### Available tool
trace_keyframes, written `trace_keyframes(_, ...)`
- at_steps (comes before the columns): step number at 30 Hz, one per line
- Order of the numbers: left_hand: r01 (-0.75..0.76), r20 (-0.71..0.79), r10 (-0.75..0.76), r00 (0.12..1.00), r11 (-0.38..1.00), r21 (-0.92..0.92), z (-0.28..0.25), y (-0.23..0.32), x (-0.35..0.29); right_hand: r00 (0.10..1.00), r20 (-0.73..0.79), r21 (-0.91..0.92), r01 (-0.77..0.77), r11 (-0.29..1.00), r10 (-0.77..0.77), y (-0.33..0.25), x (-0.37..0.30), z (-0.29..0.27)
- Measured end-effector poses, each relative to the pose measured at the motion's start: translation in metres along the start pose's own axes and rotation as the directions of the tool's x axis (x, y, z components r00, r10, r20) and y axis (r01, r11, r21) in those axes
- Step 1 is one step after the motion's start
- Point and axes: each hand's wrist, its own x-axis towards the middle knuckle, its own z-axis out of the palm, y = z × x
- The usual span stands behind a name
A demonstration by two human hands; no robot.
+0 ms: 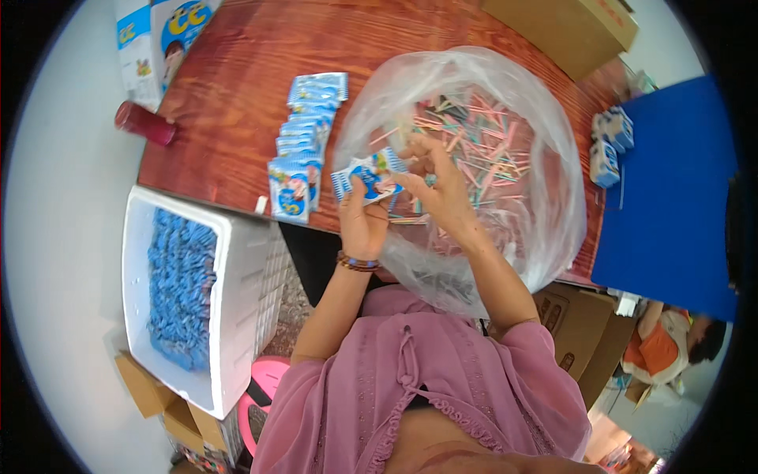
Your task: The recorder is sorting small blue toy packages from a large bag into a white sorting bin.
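My left hand (365, 221) grips a small blue-and-white packet (365, 180), its thumb lying across the front. At the packet's right edge is my right hand (444, 193), fingers curled and thumb against the edge. Just left of my hands, a row of similar packets (306, 130) overlaps on the wooden table (229, 103). Beneath and beyond my right hand spreads a large clear plastic bag (553, 213), its mouth wide. Many thin pastel sticks (493, 138) in pink, green and yellow lie loose in it.
A white foam box (225, 308) full of blue packets (181, 276) stands at left. A dark red cylinder (146, 124) lies at the table's left edge. A cardboard box (564, 31) is at far right, with a blue panel (663, 189) below. Another person (667, 347) is at lower right.
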Motion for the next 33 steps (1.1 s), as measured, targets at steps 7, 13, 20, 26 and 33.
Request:
trace_keyframes(7,-0.365,-0.088,0.465,0.881,0.785,0.500,-0.011,0.028,-0.031,0.976,0.195,0.146,-0.128,0.981,0.099,-0.002,0.035,0.037)
trace_keyframes(13,-0.307,0.310,0.658,0.687,-0.125,0.944,-0.042,0.091,-0.041,0.887,0.456,-0.285,0.226,0.932,-0.076,-0.010,0.076,0.101)
trace_keyframes(20,0.135,0.351,0.524,0.776,-0.682,0.719,-0.059,0.091,-0.012,0.961,0.216,-0.215,0.218,0.952,-0.171,0.004,0.073,0.135)
trace_keyframes(26,0.211,0.332,0.482,0.811,-0.770,0.603,-0.048,0.091,0.000,0.985,0.159,-0.408,0.008,0.913,0.062,0.041,0.064,0.030)
trace_keyframes(33,0.148,0.312,0.532,0.787,-0.654,0.742,-0.050,0.089,-0.005,0.988,0.105,-0.530,0.151,0.835,-0.112,0.065,0.030,0.033)
